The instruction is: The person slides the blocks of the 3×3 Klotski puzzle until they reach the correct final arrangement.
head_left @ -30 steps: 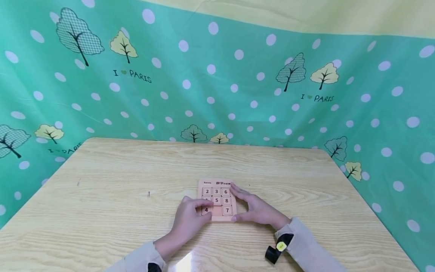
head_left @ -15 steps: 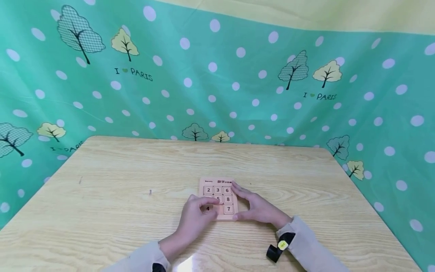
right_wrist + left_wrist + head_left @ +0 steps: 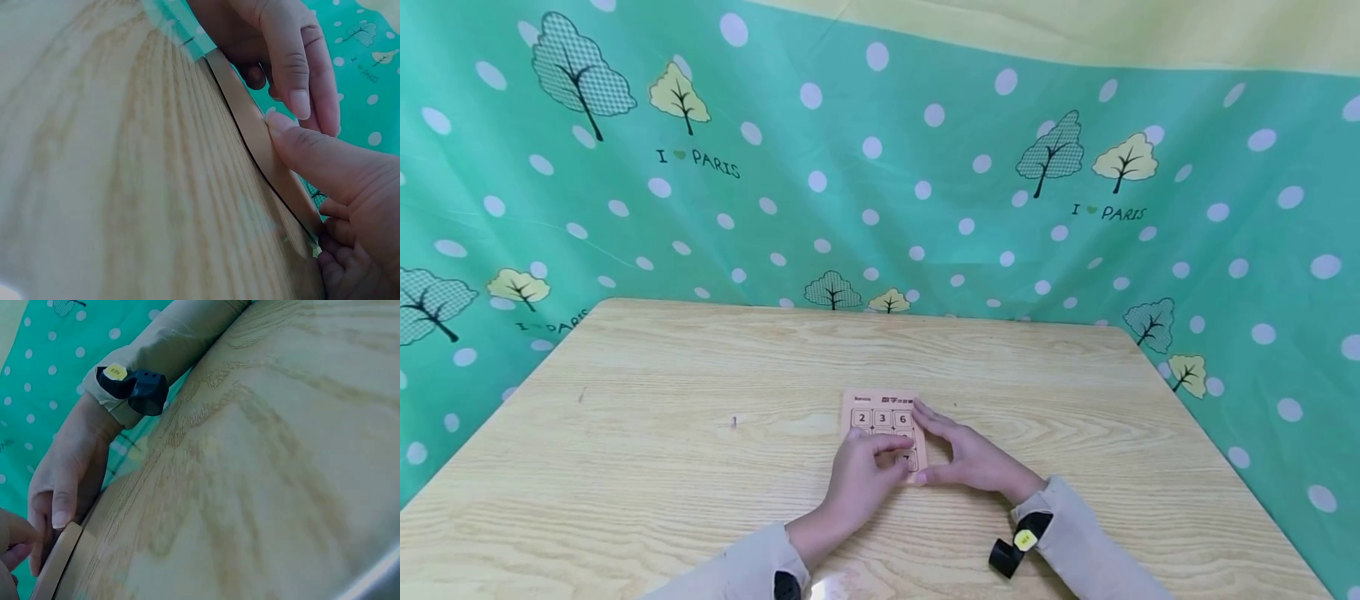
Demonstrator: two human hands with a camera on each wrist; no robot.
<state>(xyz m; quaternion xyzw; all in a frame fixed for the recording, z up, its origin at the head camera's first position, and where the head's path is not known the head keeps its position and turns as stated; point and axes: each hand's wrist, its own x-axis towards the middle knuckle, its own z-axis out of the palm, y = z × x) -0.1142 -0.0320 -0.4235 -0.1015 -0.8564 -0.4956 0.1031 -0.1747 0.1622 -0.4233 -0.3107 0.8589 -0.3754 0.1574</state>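
Note:
A pale pink number sliding puzzle [image 3: 874, 399] lies flat on the table. In the head view its tiles 2, 3 and 6 show along the top row, and a 7 shows partly at the lower right. My right hand [image 3: 973, 460] grips the puzzle's right side, thumb at the near corner and fingers along the far part. My left hand [image 3: 863, 479] reaches over the lower tiles, its index finger and thumb apart near the 7; it hides the lower left. In the right wrist view, the left fingertips [image 3: 300, 103] point down over the board; contact with a tile is unclear.
The wood-grain table [image 3: 662, 467] stretches out around the puzzle. Behind it hangs a green dotted curtain [image 3: 850, 208] with printed trees. A black strap device [image 3: 1032, 531] sits on the right sleeve cuff.
My left hand has moved right across the puzzle, from beside the 4 and 5 to the 7, covering more tiles. The right hand keeps its hold on the right side.

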